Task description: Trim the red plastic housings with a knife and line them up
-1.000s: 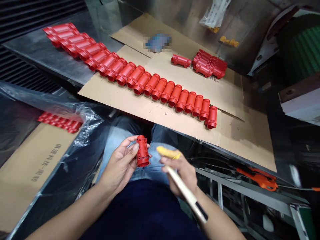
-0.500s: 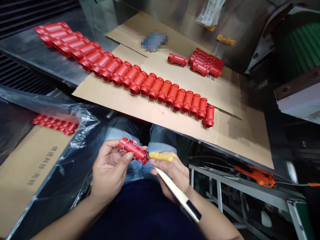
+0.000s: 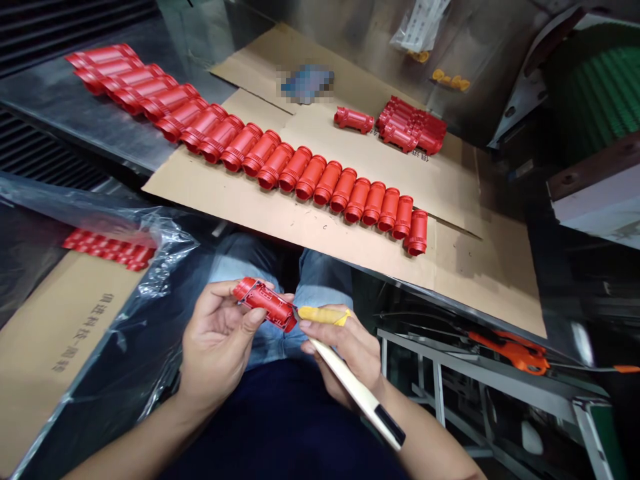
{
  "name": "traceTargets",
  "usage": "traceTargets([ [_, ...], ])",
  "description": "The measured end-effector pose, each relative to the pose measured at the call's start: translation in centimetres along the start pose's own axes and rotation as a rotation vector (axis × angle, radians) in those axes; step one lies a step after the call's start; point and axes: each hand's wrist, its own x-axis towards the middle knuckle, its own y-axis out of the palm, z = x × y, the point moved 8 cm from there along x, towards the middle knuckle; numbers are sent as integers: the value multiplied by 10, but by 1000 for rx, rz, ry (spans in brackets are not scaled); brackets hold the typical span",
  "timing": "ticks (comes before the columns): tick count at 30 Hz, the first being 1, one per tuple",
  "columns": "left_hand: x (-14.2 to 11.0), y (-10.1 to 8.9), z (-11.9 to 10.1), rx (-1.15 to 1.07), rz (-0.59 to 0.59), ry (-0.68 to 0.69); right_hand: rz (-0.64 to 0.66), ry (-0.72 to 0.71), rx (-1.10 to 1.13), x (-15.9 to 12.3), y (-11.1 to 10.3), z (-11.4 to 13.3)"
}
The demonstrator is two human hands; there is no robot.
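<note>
You have one red sleeve (image 3: 265,305) in work, its cut-out, dark-edged side facing up. Your left hand (image 3: 213,347) grips it between thumb and fingers; your right hand (image 3: 350,347) is closed around a pale stick tool (image 3: 345,377) with a black end. What looks like a yellow finger cover (image 3: 323,315) on that hand meets the sleeve's end at 4 o'clock; the tool's tip can't be made out clearly.

From the sleeve, a long row of red sleeves (image 3: 327,181) runs from 10 to 2 o'clock. Its neat lining-up suggests a sorted batch. A stacked cluster (image 3: 413,127) lies at 1 to 2 o'clock, with a single sleeve (image 3: 354,120) beside it at 1. Which group is done and which is left, you can't tell from this view; the piece in your hand looks unfinished.

The carton (image 3: 75,313) at 9 o'clock bears sideways characters, apparently 俱进科技, then perhaps 周转. Similar print on the cardboard sheet (image 3: 480,280) is partly covered. The clear bag (image 3: 420,27) at 1 has print too small to read.
</note>
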Motion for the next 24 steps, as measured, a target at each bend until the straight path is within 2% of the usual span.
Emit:
traceTargets([
  [4, 2, -2, 2, -21, 43, 86, 8, 8, 6, -1, 1, -2],
  [12, 1, -4, 4, -13, 65, 106, 25, 53, 17, 2, -3, 1],
  [24, -1, -3, 0, -16, 67, 130, 10, 22, 26, 1, -2, 1],
])
